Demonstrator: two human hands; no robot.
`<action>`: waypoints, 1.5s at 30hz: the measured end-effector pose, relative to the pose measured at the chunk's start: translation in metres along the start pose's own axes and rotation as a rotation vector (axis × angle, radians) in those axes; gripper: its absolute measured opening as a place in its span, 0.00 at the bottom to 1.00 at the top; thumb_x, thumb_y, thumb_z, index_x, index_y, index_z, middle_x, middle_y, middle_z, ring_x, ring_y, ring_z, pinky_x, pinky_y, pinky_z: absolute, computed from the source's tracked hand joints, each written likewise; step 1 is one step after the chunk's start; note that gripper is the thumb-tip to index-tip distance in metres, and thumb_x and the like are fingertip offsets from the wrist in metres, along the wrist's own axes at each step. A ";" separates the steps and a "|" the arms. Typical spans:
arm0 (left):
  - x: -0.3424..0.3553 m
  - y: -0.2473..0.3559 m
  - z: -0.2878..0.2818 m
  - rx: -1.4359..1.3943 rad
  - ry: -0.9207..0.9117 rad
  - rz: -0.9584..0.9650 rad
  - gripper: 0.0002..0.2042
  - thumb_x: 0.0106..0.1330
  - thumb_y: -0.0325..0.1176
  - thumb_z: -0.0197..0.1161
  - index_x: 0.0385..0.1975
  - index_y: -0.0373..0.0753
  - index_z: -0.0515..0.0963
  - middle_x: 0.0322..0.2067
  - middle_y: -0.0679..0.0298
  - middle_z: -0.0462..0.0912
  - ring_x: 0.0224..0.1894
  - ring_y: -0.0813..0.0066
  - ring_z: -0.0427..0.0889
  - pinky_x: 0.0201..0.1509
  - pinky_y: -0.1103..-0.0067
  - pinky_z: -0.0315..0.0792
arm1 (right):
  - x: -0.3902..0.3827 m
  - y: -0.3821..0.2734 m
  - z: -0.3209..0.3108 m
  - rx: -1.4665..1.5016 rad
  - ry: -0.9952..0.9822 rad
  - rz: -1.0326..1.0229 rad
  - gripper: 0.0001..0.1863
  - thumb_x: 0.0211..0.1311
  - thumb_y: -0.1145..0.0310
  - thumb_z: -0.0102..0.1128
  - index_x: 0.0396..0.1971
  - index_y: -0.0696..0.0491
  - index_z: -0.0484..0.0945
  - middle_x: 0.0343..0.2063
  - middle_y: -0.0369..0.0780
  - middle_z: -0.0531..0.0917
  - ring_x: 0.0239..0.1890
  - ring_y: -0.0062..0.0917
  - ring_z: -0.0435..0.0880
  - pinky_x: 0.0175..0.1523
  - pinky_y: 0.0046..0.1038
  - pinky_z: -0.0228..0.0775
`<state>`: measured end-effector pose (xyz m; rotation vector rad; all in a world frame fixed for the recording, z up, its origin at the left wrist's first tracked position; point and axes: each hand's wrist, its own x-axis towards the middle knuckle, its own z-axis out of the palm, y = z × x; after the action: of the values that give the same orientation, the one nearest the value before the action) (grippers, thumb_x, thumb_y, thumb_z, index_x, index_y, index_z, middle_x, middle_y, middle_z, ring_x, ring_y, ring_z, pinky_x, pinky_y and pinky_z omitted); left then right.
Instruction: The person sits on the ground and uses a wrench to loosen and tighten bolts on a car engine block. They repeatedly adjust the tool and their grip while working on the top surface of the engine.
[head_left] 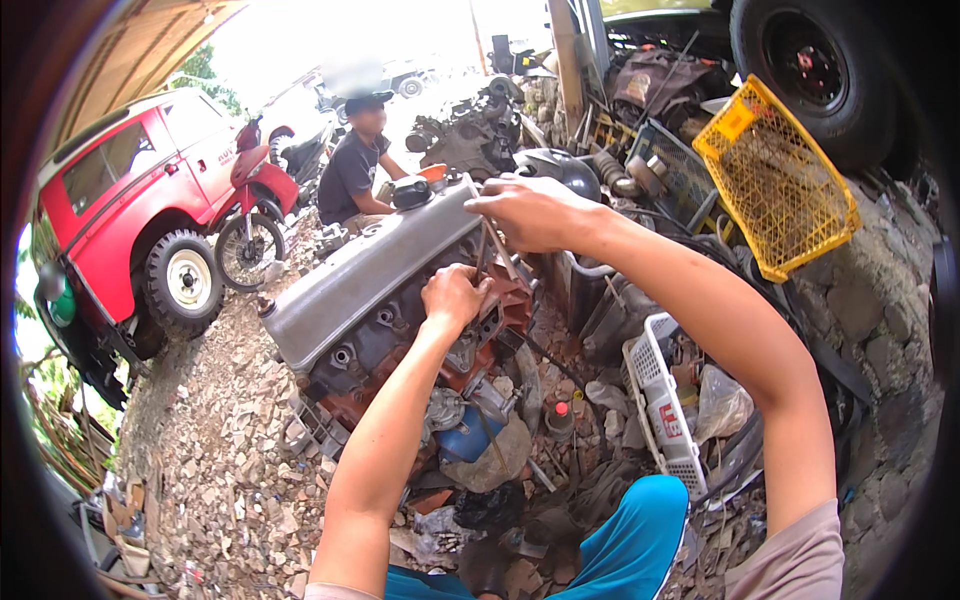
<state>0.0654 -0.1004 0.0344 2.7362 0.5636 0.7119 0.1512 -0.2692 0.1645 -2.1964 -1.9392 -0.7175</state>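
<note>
An engine block with a long grey valve cover (375, 270) stands in front of me, its lower side reddish brown. My left hand (455, 297) is closed at the engine's near side, just below the cover's right end. What its curled fingers grip is hidden. Higher up, my right hand (535, 212) pinches at the cover's right end, its fingers bent downward. A thin metal rod (505, 255) slants down from under the right hand; I cannot tell whether the fingers hold it or only lie over it. A black cap-like part (411, 192) sits at the cover's far edge.
Behind the engine a person (360, 160) in a dark shirt sits near a red motorbike (255, 190) and a red off-road car (150, 190). Right stand a yellow crate (775, 175), a white basket (660, 400) and engine parts. A blue part (468, 436) lies below, on rubble ground (220, 440).
</note>
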 end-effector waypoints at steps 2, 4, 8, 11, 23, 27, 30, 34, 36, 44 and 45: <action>0.001 0.004 0.000 -0.029 -0.045 -0.028 0.16 0.58 0.53 0.70 0.38 0.51 0.89 0.41 0.59 0.87 0.48 0.56 0.85 0.52 0.61 0.77 | -0.001 0.011 0.002 -0.043 0.017 -0.100 0.28 0.57 0.71 0.66 0.61 0.47 0.76 0.52 0.46 0.78 0.57 0.42 0.77 0.60 0.39 0.72; 0.000 0.001 -0.001 -0.038 -0.025 -0.026 0.16 0.59 0.54 0.70 0.39 0.51 0.88 0.41 0.59 0.87 0.48 0.55 0.85 0.52 0.61 0.77 | 0.004 0.018 -0.002 -0.081 0.006 -0.159 0.30 0.57 0.69 0.68 0.62 0.45 0.76 0.56 0.46 0.76 0.60 0.41 0.72 0.67 0.38 0.65; -0.003 -0.002 -0.001 -0.049 -0.016 -0.021 0.18 0.59 0.55 0.68 0.41 0.51 0.88 0.41 0.59 0.88 0.47 0.55 0.85 0.52 0.61 0.77 | 0.025 0.005 -0.016 0.028 -0.207 0.085 0.20 0.68 0.55 0.60 0.46 0.57 0.83 0.38 0.44 0.86 0.41 0.34 0.85 0.53 0.35 0.77; -0.005 0.001 -0.004 -0.072 -0.031 -0.024 0.19 0.61 0.55 0.67 0.43 0.50 0.87 0.40 0.58 0.88 0.47 0.55 0.85 0.52 0.61 0.77 | 0.039 -0.018 -0.026 0.287 -0.404 0.585 0.27 0.73 0.51 0.53 0.38 0.64 0.82 0.25 0.44 0.87 0.23 0.32 0.87 0.35 0.32 0.83; -0.005 0.004 -0.008 -0.102 -0.059 -0.037 0.18 0.62 0.53 0.67 0.45 0.51 0.87 0.42 0.56 0.87 0.48 0.55 0.85 0.52 0.61 0.77 | 0.032 0.024 -0.030 -0.145 -0.226 -0.198 0.27 0.53 0.69 0.70 0.56 0.41 0.81 0.58 0.40 0.80 0.58 0.36 0.79 0.60 0.37 0.73; -0.004 0.000 -0.007 -0.102 -0.050 -0.044 0.17 0.64 0.53 0.65 0.45 0.50 0.86 0.41 0.55 0.87 0.48 0.54 0.85 0.52 0.60 0.77 | 0.042 0.012 -0.039 -0.097 -0.288 -0.069 0.21 0.52 0.64 0.72 0.49 0.42 0.86 0.49 0.41 0.85 0.50 0.37 0.83 0.55 0.38 0.75; -0.005 0.000 -0.001 -0.093 -0.014 -0.032 0.17 0.65 0.52 0.64 0.44 0.49 0.86 0.41 0.54 0.87 0.48 0.52 0.85 0.52 0.60 0.77 | 0.044 0.010 -0.038 -0.136 -0.282 -0.052 0.18 0.53 0.59 0.71 0.46 0.43 0.87 0.40 0.43 0.86 0.45 0.39 0.84 0.52 0.39 0.76; -0.004 -0.002 0.000 -0.061 -0.008 -0.041 0.17 0.66 0.52 0.63 0.44 0.48 0.85 0.40 0.53 0.87 0.47 0.52 0.85 0.51 0.59 0.77 | 0.044 0.006 -0.035 -0.221 -0.260 -0.046 0.20 0.57 0.47 0.67 0.43 0.44 0.87 0.27 0.45 0.84 0.42 0.41 0.84 0.49 0.41 0.76; -0.002 0.001 -0.003 -0.064 -0.040 -0.052 0.17 0.66 0.52 0.63 0.44 0.48 0.85 0.40 0.53 0.87 0.47 0.52 0.85 0.51 0.59 0.77 | 0.041 0.013 -0.026 -0.273 -0.200 -0.096 0.21 0.59 0.45 0.64 0.41 0.45 0.87 0.28 0.44 0.84 0.42 0.39 0.85 0.48 0.40 0.77; -0.004 0.003 0.001 -0.057 -0.001 -0.025 0.16 0.66 0.52 0.62 0.45 0.50 0.85 0.40 0.54 0.87 0.47 0.52 0.85 0.52 0.59 0.77 | 0.026 0.012 0.010 -0.389 0.085 -0.114 0.27 0.66 0.42 0.55 0.27 0.52 0.85 0.27 0.40 0.85 0.38 0.35 0.86 0.45 0.37 0.77; -0.003 0.003 0.002 -0.061 -0.002 -0.027 0.16 0.66 0.51 0.62 0.45 0.50 0.85 0.40 0.54 0.87 0.47 0.52 0.85 0.52 0.59 0.77 | 0.023 0.010 0.014 -0.380 0.147 -0.105 0.27 0.66 0.42 0.54 0.26 0.52 0.85 0.26 0.40 0.85 0.38 0.34 0.86 0.45 0.37 0.77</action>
<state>0.0646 -0.1044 0.0326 2.6677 0.5681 0.7074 0.1664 -0.2442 0.1641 -2.1676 -1.9885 -1.3210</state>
